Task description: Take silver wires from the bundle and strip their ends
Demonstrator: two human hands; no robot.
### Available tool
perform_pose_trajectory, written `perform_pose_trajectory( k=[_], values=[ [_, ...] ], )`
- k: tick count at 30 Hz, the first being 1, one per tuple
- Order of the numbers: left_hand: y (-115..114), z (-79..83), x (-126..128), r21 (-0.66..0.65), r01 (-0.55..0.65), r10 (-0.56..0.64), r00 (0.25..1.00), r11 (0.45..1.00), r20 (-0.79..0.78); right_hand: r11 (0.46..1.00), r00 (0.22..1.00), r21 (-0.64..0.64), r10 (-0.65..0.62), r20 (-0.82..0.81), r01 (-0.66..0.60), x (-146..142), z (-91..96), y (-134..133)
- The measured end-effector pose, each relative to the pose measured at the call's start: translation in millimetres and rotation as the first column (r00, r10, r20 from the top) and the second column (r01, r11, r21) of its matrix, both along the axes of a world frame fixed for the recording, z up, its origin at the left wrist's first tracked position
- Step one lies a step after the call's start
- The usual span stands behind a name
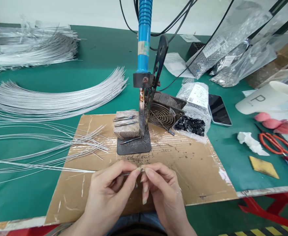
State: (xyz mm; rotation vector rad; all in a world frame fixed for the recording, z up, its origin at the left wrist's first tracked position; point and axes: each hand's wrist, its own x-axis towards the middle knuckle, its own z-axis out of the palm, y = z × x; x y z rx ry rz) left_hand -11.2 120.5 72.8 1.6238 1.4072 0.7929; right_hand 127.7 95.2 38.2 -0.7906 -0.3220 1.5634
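My left hand (114, 190) is closed around a few thin white wires (77, 170), which run in from the left across the cardboard (202, 177). Thumb and forefinger pinch near the wire ends. My right hand (163, 186) meets it fingertip to fingertip, also pinching; whatever lies between its fingers is too small and covered to name. Just beyond both hands stands a soldering iron (144, 42) with a blue handle, its tip pointing down over a dark metal plate (134, 147). Thin metal rods (125, 124) lie on a worn block (126, 131) beside the tip.
Loose wires (85, 141) and a curved wire bundle (55, 101) lie left; another bundle (35, 49) is behind. Right of the iron are a round-grilled fan (162, 113), a bag of black parts (190, 126), a phone (220, 109), a mug (264, 98) and red-handled scissors (274, 144).
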Motion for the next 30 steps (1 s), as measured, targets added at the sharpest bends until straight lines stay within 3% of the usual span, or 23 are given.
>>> perform_pose_trajectory(
  k=[7, 20, 24, 30],
  values=[
    [-1, 0.5, 3, -0.054, -0.055, 0.058, 0.996, 0.997, 0.067, 1.0, 0.998, 0.011, 0.004, 0.056, -0.005, 0, -1.7, -1],
    [-4, -8.3, 1, 0.076, -0.033, 0.029, 0.999, 0.997, 0.042, 0.997, 0.997, 0.026, -0.067, 0.046, 0.066, -7, -8.5, -7],
    [-8, -11.6, 4, 0.086, -0.103, 0.097, 0.992, 0.991, 0.075, 0.993, 0.993, 0.026, -0.116, 0.023, 0.115, -13, -7.9, -7],
    [-7, -13.2, 5, 0.083, -0.07, 0.057, 0.987, 0.994, 0.148, 0.99, 0.989, 0.01, -0.139, 0.053, 0.139, -14, -5.6, -5]
  ],
)
